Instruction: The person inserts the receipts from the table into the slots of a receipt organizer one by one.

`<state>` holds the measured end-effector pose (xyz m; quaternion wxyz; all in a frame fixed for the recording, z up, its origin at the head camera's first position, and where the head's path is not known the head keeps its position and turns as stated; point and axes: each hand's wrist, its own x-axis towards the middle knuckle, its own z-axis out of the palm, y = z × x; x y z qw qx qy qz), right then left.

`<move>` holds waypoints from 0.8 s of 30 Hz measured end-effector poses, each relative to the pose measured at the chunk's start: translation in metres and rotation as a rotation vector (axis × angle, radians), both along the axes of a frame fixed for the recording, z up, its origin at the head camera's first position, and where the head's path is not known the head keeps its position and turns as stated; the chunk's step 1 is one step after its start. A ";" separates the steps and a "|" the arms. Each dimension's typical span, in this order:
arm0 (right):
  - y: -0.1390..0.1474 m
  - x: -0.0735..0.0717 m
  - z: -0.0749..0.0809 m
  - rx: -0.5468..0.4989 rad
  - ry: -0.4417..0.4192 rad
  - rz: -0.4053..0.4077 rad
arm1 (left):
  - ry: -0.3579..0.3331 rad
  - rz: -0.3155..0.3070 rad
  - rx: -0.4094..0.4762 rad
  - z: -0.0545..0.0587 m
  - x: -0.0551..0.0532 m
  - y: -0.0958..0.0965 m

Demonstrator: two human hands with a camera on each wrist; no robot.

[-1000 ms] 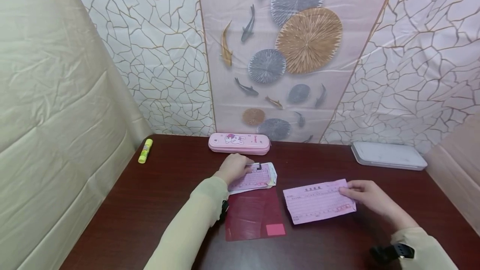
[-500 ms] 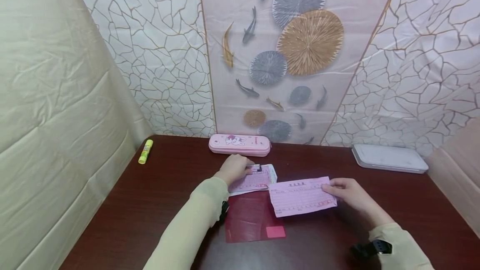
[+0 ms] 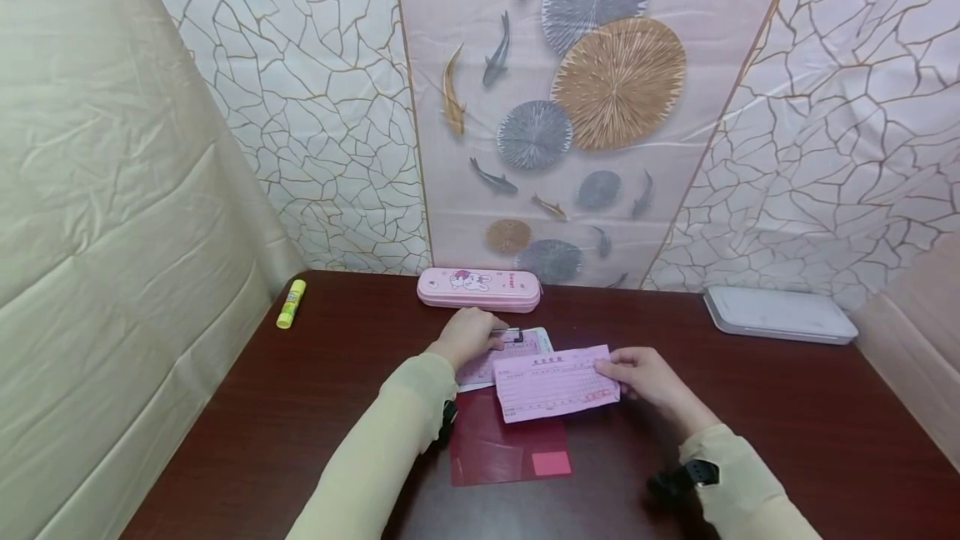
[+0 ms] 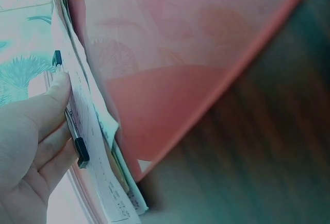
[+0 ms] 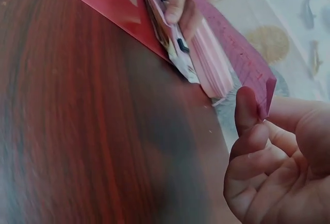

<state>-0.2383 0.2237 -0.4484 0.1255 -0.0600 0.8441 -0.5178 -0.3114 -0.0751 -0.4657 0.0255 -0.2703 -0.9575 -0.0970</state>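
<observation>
A pink printed slip (image 3: 555,386) hangs tilted from my right hand (image 3: 648,377), pinched between thumb and fingers at its right edge. Its far end overlaps the stack of papers (image 3: 476,372) in the head view. That stack lies on the upper part of a translucent red folder (image 3: 491,444). At the stack's top, my left hand (image 3: 467,336) grips a metal clip (image 3: 513,336) with black ends. Seen from the left wrist, the thumb (image 4: 59,87) presses on the clip (image 4: 81,151) beside the papers' edges. The right wrist view shows the slip's folded corner (image 5: 269,92) between my fingertips.
A pink pencil case (image 3: 480,288) with a rabbit picture lies behind the papers. To the back right is a flat whitish case (image 3: 778,315), and a yellow glue stick (image 3: 291,303) lies by the left edge of the dark wooden table (image 3: 315,407). Patterned cloth hangs behind.
My right hand has carried the pink slip leftward, from the right of the folder to over the folder and the papers' edge. The left hand has stayed at the clip.
</observation>
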 end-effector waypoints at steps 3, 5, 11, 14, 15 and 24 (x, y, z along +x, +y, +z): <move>-0.008 -0.001 -0.003 0.029 -0.005 -0.003 | -0.015 0.003 0.006 -0.001 -0.001 0.000; -0.014 -0.001 -0.004 0.034 -0.007 -0.004 | -0.028 0.009 0.007 0.000 -0.001 0.001; -0.031 -0.005 -0.007 0.056 -0.004 -0.026 | -0.060 0.022 0.009 0.002 -0.001 0.002; -0.039 -0.008 -0.008 0.080 -0.007 -0.052 | -0.069 0.019 0.009 0.002 -0.001 0.002; -0.042 -0.009 -0.008 0.085 -0.005 -0.054 | -0.067 0.017 0.009 0.002 -0.001 0.002; -0.069 -0.014 -0.011 0.145 -0.011 -0.093 | -0.045 -0.006 0.007 0.002 -0.004 0.002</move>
